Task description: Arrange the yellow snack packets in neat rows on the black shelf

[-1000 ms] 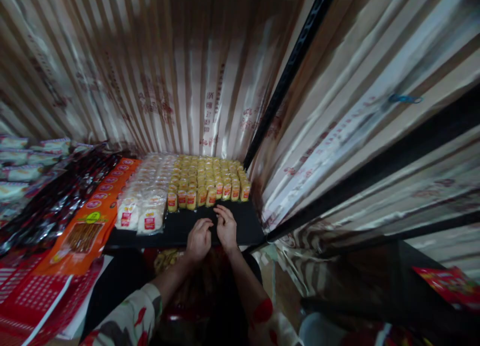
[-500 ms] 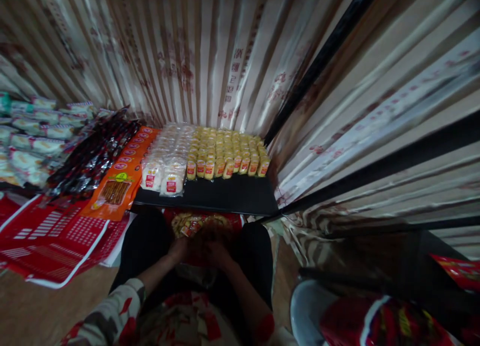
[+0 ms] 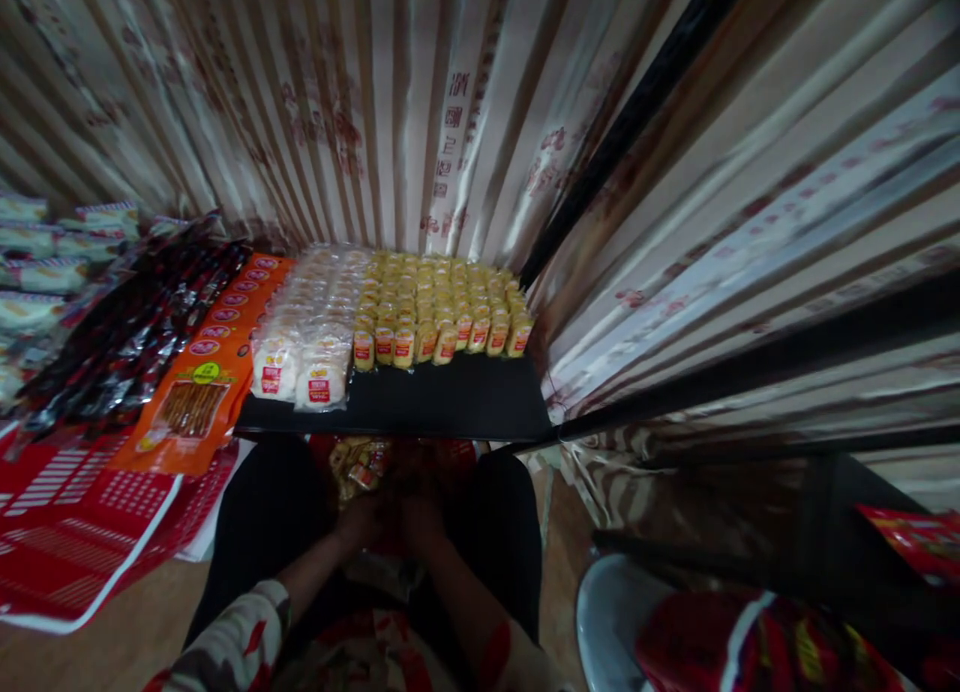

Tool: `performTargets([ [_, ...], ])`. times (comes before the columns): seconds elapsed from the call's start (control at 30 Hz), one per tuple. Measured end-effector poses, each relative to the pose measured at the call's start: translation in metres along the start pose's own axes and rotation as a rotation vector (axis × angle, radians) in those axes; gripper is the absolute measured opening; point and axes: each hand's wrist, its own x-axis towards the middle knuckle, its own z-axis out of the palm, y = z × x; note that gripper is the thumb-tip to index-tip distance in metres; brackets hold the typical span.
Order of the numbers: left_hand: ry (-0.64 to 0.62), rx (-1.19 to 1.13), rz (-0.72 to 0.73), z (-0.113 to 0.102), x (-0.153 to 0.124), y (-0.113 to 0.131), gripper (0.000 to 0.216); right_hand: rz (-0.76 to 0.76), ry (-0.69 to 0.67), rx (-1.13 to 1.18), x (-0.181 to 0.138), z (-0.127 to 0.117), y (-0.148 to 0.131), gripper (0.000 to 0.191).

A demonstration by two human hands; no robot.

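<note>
Low between my dark-clothed knees, my left hand (image 3: 364,520) reaches to the near side of a pile of small yellow wrapped snacks (image 3: 358,469). The snacks lie in something red below the shelf's front edge. Close beside it, my right hand (image 3: 421,518) is at the same red thing, in deep shadow. The fingers of both hands are too dark to make out, and so is anything they hold. On the black shelf (image 3: 450,402) above stand rows of yellow wrapped snacks (image 3: 442,317), with white wrapped rice crackers (image 3: 322,377) to their left.
Further left lie an orange snack bag (image 3: 199,377), dark shiny packets (image 3: 142,322) and white-green packets (image 3: 45,262). A red basket (image 3: 97,532) with a white rim stands below them. A grey-white tub (image 3: 611,622) holds red packages at lower right. Patterned curtains (image 3: 420,102) hang behind black poles.
The view has shifted, so the shelf goods sit further left and the shelf edge slightly lower. My hands stay between my knees and have drawn nearer each other.
</note>
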Motion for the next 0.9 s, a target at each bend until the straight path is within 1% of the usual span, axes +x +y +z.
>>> performTargets([
  [0.07, -0.009, 0.016, 0.009, -0.001, 0.000, 0.002, 0.026, 0.009, 0.030, 0.017, 0.000, -0.004, -0.001, 0.029],
  [0.13, 0.009, 0.011, 0.032, -0.003, -0.001, 0.003, 0.027, 0.018, 0.067, 0.035, -0.003, -0.008, -0.002, 0.028],
  [0.23, 0.086, -0.035, 0.071, -0.007, -0.003, 0.006, 0.029, 0.024, 0.177, 0.131, -0.009, -0.016, 0.002, 0.026],
  [0.37, 0.238, -0.137, 0.136, -0.010, -0.010, 0.007, 0.030, 0.040, 0.407, 0.462, -0.017, -0.028, 0.012, 0.022],
  [0.43, 0.270, -0.194, 0.190, -0.010, -0.016, 0.010, 0.032, 0.016, 0.513, 0.649, -0.020, -0.035, 0.017, 0.018],
  [0.53, 0.281, -0.249, 0.270, -0.011, -0.029, 0.021, 0.041, -0.044, 0.651, 0.970, -0.026, -0.048, 0.021, 0.016],
  [0.6, 0.281, -0.272, 0.289, -0.012, -0.040, 0.032, 0.047, -0.061, 0.649, 1.213, -0.033, -0.058, 0.021, 0.021],
  [0.67, 0.277, -0.281, 0.293, -0.013, -0.050, 0.043, 0.050, -0.058, 0.584, 1.439, -0.040, -0.067, 0.021, 0.027],
  [0.73, 0.311, -0.287, 0.289, -0.014, -0.058, 0.054, 0.049, -0.052, 0.543, 1.604, -0.047, -0.075, 0.019, 0.029],
  [0.83, 0.409, -0.320, 0.315, -0.018, -0.066, 0.069, 0.046, -0.040, 0.543, 1.735, -0.053, -0.081, 0.018, 0.027],
  [0.9, 0.441, -0.354, 0.347, -0.021, -0.069, 0.078, 0.046, -0.016, 0.543, 1.768, -0.056, -0.082, 0.018, 0.025],
])
